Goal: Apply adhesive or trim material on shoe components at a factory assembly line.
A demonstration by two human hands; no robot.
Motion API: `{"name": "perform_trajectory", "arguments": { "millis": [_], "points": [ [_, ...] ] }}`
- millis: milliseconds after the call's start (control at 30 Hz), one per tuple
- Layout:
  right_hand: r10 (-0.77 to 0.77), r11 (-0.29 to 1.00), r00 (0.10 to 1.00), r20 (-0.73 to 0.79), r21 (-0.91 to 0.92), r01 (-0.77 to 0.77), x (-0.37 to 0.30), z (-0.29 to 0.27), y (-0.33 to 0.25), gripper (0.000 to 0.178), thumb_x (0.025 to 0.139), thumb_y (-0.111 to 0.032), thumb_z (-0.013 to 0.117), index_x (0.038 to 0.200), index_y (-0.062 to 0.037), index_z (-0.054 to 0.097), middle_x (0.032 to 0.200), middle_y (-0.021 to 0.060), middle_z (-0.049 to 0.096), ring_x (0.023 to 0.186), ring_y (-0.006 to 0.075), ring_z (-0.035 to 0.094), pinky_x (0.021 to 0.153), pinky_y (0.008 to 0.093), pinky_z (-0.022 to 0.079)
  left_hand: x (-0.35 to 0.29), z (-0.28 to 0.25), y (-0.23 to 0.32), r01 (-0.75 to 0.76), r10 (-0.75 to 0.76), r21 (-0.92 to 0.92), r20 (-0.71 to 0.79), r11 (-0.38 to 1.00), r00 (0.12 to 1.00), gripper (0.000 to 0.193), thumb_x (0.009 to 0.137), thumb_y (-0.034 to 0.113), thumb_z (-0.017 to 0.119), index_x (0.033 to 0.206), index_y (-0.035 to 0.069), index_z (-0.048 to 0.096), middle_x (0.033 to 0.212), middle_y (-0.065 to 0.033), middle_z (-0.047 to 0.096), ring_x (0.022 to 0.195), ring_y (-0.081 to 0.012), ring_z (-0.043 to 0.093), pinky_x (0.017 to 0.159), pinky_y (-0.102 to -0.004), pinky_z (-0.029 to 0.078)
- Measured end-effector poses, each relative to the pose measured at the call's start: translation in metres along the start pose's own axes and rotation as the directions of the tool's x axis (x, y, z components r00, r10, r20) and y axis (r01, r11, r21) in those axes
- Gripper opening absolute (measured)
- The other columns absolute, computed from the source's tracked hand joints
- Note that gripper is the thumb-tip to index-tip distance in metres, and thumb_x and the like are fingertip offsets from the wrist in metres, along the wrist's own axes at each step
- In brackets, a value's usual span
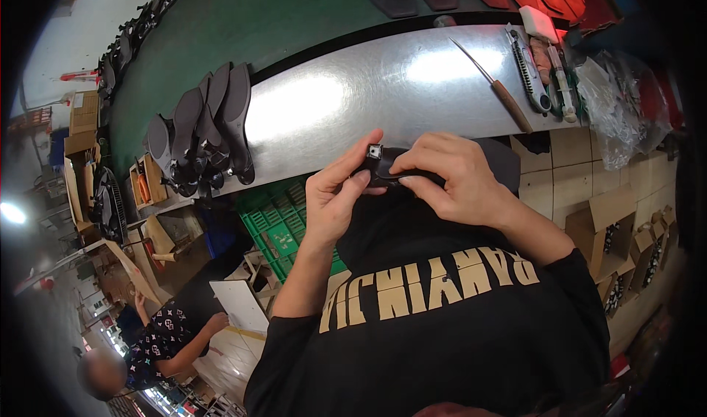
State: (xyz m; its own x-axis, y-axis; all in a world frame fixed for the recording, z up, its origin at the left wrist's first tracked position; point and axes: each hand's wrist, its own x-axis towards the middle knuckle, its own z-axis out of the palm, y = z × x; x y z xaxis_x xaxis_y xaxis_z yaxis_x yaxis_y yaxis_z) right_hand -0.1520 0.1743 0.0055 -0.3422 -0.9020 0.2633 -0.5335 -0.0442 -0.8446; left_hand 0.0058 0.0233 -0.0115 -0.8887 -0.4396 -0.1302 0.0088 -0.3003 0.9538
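Note:
Just over the near edge of the metal table, both my hands are on a black sandal. My left hand is closed around one end of it, thumb and fingers on either side of a small shiny square piece. My right hand pinches a dark strap-like part in the middle with thumb and bent fingers. The broad dark sole sticks out behind my right hand. My fingers hide much of the sandal's middle.
On the metal table lie a wooden-handled awl, a utility knife and a white block. Black sandals are piled at left on a green surface. A green crate stands below; a co-worker is at lower left.

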Motion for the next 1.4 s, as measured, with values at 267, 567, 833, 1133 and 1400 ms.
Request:
{"name": "perform_trajectory", "arguments": {
  "millis": [267,567,833,1133,1400],
  "points": [
    [-0.049,0.994,0.995,0.084,-0.098,0.057,0.005,0.000,0.004,0.013,0.076,-0.009,0.068,0.089,-0.0101,0.067,0.077,0.0061,0.056,0.075,0.0259,0.058,0.066,0.0369,0.045,-0.001,0.002,0.000,0.063,-0.062,0.015,-0.060,0.998,0.996,0.047,0.082,-0.015,0.049,0.125,0.001,0.058,0.136,-0.0179,0.051,0.111,-0.0203,0.059,0.078,-0.0270,0.059],
    [0.042,0.997,0.998,-0.043,0.069,-0.039,-0.001,0.014,0.010,0.012,0.077,-0.008,0.067,0.089,-0.0105,0.070,0.076,0.0063,0.056,0.070,0.0246,0.056,0.061,0.0350,0.044,0.002,0.007,0.001,0.034,-0.033,0.014,-0.076,0.999,0.997,0.048,0.081,-0.015,0.049,0.125,0.001,0.059,0.136,-0.0177,0.051,0.113,-0.0204,0.059,0.077,-0.0263,0.059],
    [-0.147,0.972,0.988,0.057,-0.179,0.155,0.002,0.006,0.013,0.022,0.073,-0.006,0.071,0.094,-0.0118,0.070,0.082,0.0078,0.054,0.075,0.0255,0.055,0.065,0.0363,0.044,0.008,0.004,0.003,0.114,-0.115,-0.027,-0.078,0.993,0.990,0.045,0.080,-0.013,0.052,0.123,0.000,0.060,0.130,-0.0162,0.057,0.103,-0.0179,0.063,0.074,-0.0252,0.059],
    [-0.130,0.990,0.973,0.192,-0.022,0.137,0.003,0.001,0.021,0.030,0.069,-0.008,0.074,0.098,-0.0104,0.068,0.085,0.0081,0.052,0.077,0.0266,0.053,0.067,0.0363,0.043,0.011,0.003,0.005,0.261,-0.263,-0.034,-0.096,0.965,0.960,0.043,0.078,-0.010,0.056,0.119,-0.001,0.063,0.118,-0.0126,0.065,0.093,-0.0130,0.066,0.067,-0.0211,0.056],
    [-0.010,0.996,0.992,0.123,0.094,-0.002,-0.004,0.010,0.018,0.029,0.066,-0.013,0.078,0.091,-0.0115,0.065,0.082,0.0056,0.052,0.078,0.0247,0.055,0.068,0.0352,0.043,0.014,0.004,0.004,0.267,-0.265,0.010,-0.099,0.964,0.959,0.042,0.076,-0.009,0.054,0.115,-0.002,0.065,0.112,-0.0112,0.068,0.087,-0.0107,0.066,0.062,-0.0188,0.053]
  ]
}}
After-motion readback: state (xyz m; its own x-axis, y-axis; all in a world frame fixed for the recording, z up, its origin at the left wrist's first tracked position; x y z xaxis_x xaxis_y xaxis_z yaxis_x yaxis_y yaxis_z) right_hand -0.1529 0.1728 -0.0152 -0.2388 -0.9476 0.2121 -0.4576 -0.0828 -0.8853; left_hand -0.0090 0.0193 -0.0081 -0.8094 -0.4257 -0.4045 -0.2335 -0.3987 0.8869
